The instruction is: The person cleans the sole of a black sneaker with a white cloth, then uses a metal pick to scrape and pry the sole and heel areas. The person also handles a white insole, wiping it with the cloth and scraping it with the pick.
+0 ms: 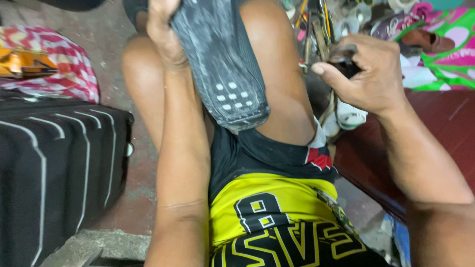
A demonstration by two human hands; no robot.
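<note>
— Two hands up, one thing each. Leftmost first?

— Off to the far left, only clutter: black ribbed suitcase (pixel 54 163) low down, red-and-white checked cloth (pixel 64 64) above it with an orange box (pixel 22 62) lying on top. Nothing to do with either hand.

— Then the left hand?

— Left hand (pixel 163 32) high near the top edge, fingers clenched around the far end of a shoe sole (pixel 225 74). Grasping it firmly, thumb side toward the camera.

— Lie of the sole?

— Long axis running from top to bottom, tilted a little rightward at the near end. Held upright between the bare knees, near end resting just above the shorts (pixel 277 153). Tread side facing up and out.

— Looks?

— Dark grey rubber, dusty, scuffed pale in streaks; fine ribbing along one edge; a small cluster of white square studs near the lower end.

— And to the right?

— Right hand (pixel 371 74) well apart from the sole, across the right knee, level with its middle. Fingers curled shut on a small dark tool (pixel 344 62); a short metal tip poking toward the sole. Kind of tool: cannot tell, mostly hidden in the grip.

— Nearer hand?

— Left, already on it. Right, a knee's breadth away.

— Beyond that?

— Dark red worktop (pixel 435 128), a brown shoe (pixel 428 42) on bright pink-and-green cloth (pixel 445 64).
</note>
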